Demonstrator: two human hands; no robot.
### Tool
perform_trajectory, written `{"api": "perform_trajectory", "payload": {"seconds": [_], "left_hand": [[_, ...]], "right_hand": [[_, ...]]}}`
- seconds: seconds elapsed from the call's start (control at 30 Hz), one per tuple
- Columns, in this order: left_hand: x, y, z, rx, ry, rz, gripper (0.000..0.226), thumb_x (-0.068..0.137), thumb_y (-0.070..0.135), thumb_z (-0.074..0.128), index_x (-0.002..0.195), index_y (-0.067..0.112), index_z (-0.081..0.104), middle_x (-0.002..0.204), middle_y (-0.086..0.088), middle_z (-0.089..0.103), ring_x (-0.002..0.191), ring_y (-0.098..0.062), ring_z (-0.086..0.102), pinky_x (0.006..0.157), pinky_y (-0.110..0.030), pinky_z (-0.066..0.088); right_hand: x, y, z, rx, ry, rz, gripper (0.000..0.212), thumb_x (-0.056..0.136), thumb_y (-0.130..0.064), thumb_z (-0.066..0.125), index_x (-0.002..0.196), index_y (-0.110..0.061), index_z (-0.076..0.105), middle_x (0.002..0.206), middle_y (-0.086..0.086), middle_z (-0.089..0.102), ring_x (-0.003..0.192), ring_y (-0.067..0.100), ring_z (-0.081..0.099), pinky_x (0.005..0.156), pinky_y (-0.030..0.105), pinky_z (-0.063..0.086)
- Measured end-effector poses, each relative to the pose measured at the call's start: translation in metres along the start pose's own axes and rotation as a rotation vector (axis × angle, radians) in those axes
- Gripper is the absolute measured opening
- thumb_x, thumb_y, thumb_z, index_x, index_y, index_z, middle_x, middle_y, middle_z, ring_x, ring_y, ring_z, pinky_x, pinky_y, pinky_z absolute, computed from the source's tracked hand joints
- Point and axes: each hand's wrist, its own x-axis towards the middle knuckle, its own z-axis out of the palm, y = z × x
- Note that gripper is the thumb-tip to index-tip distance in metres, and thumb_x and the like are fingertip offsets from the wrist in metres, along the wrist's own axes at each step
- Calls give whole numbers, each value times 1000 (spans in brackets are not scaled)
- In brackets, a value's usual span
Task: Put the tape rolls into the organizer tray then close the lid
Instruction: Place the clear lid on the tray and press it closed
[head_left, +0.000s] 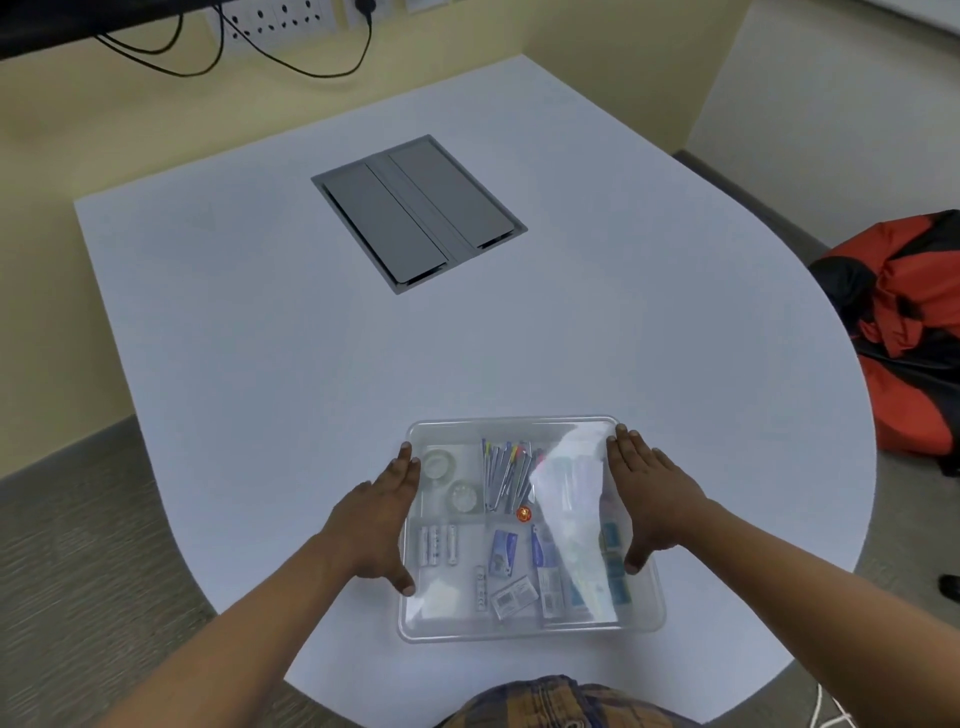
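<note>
A clear plastic organizer tray (644, 618) sits near the front edge of the white table, with a clear lid (519, 431) lying over it. Through the lid I see two clear tape rolls (439, 464) (464, 497) in the back left compartment. Other compartments hold pens, batteries and small packets. My left hand (382, 525) lies flat against the lid's left edge, fingers together. My right hand (641, 499) lies flat on the right edge the same way. Neither hand grips anything.
A grey cable hatch (418, 213) is set into the white table (260, 338) further back. An orange and black bag (909, 332) lies on the floor to the right. Black cables (291, 62) hang from wall sockets behind the table.
</note>
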Motion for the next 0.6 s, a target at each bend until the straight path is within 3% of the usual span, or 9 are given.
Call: {"api": "perform_trajectory", "payload": {"seconds": [0.13,0.37,0.6], "left_hand": [[3,3,-1,33,25,-25,157,39,59,88,148,16,-17,153,-1,-32,147,-13,7,118,-39,9],[11,6,-14,82,55,-59,159,36,57,89,148,15,-16,154,-1,-33,143,-12,23,118,-41,13],[14,11,-13,138,28,-67,159,41,58,88,145,13,-24,152,-3,-36,147,-15,-1,119,-45,10]], "right_hand": [[3,-2,-2,-8,11,-2,163,45,-66,86,147,-1,-23,159,16,-24,148,29,-18,121,42,-2],[3,-2,-5,21,25,6,165,44,-68,85,146,-3,-26,159,13,-27,149,29,-17,121,44,1],[-4,12,10,34,32,24,164,43,-77,78,143,-13,-34,156,4,-34,148,29,-18,120,47,0]]}}
